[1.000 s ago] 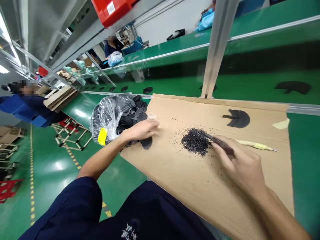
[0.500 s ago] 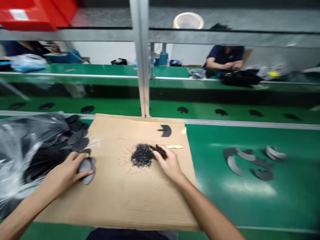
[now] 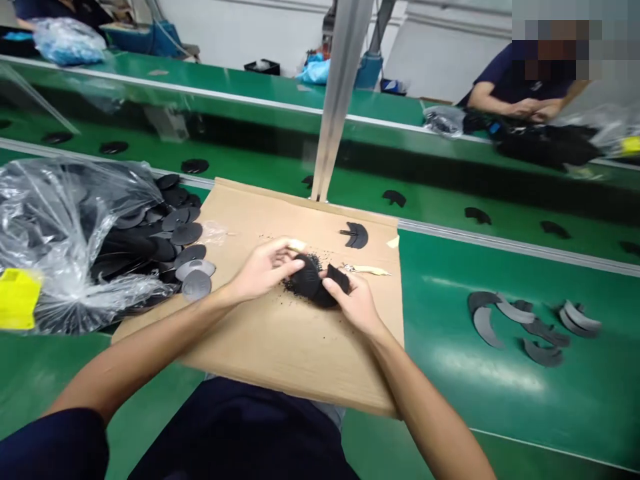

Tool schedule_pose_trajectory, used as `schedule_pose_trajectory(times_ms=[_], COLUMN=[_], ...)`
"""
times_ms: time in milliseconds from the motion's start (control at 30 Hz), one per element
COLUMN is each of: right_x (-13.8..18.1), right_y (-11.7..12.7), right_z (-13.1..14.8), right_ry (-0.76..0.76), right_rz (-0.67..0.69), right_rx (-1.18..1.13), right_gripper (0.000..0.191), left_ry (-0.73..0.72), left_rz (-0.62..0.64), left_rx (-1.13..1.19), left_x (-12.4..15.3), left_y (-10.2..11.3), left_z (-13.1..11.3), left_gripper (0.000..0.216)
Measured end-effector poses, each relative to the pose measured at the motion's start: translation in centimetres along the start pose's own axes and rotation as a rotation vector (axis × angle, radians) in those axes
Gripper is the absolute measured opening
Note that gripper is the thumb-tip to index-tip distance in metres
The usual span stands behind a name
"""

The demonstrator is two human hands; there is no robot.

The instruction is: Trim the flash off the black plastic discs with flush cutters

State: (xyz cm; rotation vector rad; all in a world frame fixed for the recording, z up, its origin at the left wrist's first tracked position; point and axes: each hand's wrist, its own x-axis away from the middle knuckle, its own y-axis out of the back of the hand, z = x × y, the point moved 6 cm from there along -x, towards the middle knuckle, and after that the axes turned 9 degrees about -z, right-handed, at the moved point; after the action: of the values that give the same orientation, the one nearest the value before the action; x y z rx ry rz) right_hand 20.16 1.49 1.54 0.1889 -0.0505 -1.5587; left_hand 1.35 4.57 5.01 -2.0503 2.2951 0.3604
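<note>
My left hand pinches the ribbed, rounded side of a black piece between thumb and fingers. Opposite it, my right hand grips a black flap; whether flap and rounded piece are one part I cannot tell. Both hands are over a heap of tiny black bits on a cardboard sheet, and partly hide it. Beyond my right hand lie a black crescent piece with a thin stem and a small tool with a pale yellow handle.
On the left, dark flat discs spill from a clear plastic bag. Grey curved pieces lie on the green bench to the right. A metal post rises behind the cardboard. Black pieces line a green strip. Another person sits opposite.
My left hand has left the grey discs at the bag and come right to the black piece. My right hand now grips beside it. The view has tilted down.
</note>
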Motion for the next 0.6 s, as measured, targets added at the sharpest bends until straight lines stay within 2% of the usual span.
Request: schedule_pose_trajectory(times_ms=[67, 133, 267, 400, 600], right_x=[-0.2, -0.3, -0.3, -0.1, 0.2], right_y=[-0.2, -0.1, 0.1, 0.2, 0.5], right_z=[-0.2, -0.3, -0.3, -0.5, -0.2], right_ry=[-0.037, -0.064, -0.097, -0.124, -0.069], right_rz=[0.021, 0.019, -0.014, -0.067, -0.15], right_rx=[-0.027, -0.043, -0.047, -0.03, 0.046], right_gripper=[0.047, 0.05, 0.049, 0.044, 0.036], left_ry=[-0.002, 0.0, 0.073, 0.196, 0.322], left_rz=[0.023, 0.001, -0.023, 0.059, 0.133], left_rx=[0.056, 0.084, 0.191, 0.332, 0.498], left_x=[-0.5, -0.6, -0.2, 0.7, 0.9], left_y=[-1.8, -2.4, -2.6, -3.2, -3.5], left_z=[0.8, 1.5, 2.8, 4.1, 5.2], left_gripper=[0.033, 0.029, 0.034, 0.054, 0.051])
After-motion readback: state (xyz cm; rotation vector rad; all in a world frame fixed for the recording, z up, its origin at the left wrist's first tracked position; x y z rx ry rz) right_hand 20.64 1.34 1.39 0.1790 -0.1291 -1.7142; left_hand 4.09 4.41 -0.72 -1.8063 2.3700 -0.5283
